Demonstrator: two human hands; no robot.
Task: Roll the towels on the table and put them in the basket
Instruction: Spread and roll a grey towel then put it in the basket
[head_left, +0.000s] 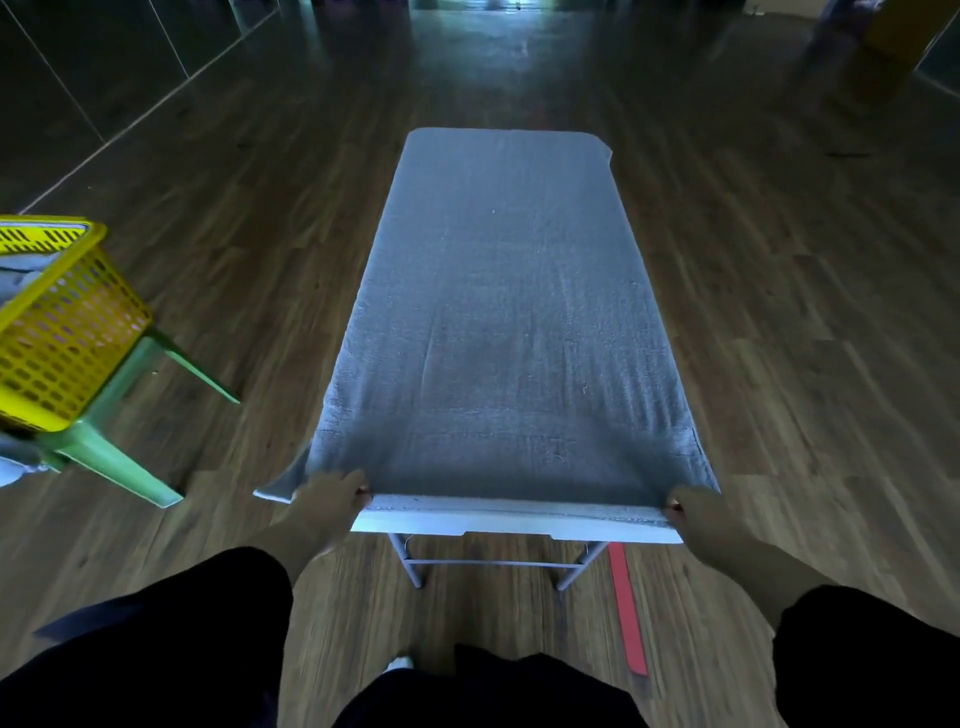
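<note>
Left grip (332, 499) and right grip (696, 512) pinch the towel (509, 312) covering the table (519, 527) on wood floor (779, 312).

A towel (506, 322) lies spread flat over the whole surface (519, 527); to its left a basket (62, 322) sits on a stool (119, 410).

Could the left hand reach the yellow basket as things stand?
Probably yes, with a lean: nothing stands between the left hand and the yellow basket on its green stool, though the hand is gripping the towel's corner.

A green stool (114, 465) and a red tape strip (627, 608) sit on the wooden floor (779, 312).
</note>
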